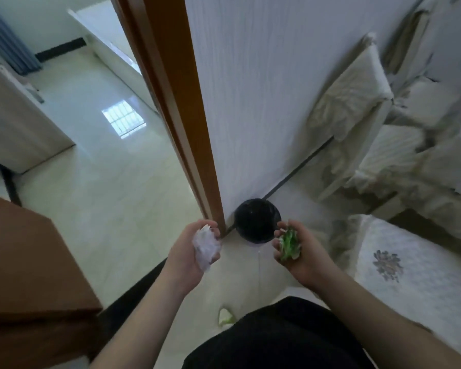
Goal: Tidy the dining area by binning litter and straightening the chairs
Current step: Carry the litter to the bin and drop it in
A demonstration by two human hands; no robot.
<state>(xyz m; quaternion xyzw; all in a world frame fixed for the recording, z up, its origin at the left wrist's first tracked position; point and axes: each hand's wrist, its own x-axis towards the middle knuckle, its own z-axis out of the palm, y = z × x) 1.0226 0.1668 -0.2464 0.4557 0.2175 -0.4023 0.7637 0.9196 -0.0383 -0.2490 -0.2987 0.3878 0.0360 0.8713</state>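
Person's standing right at the bin [258, 219], which is sitting on the floor against the wall by the door frame [171, 102]. The left hand [194, 249] is gripping a crumpled white wad [206, 246], and the right hand [298, 251] is cupping a green wrapper [289, 243]. Both hands are hovering just short of the bin's mouth, so if they're letting go from here I reckon the light stuff is fluttering down beside it. Small opening too. One scrap [225, 316] is already lying on the floor by their feet.
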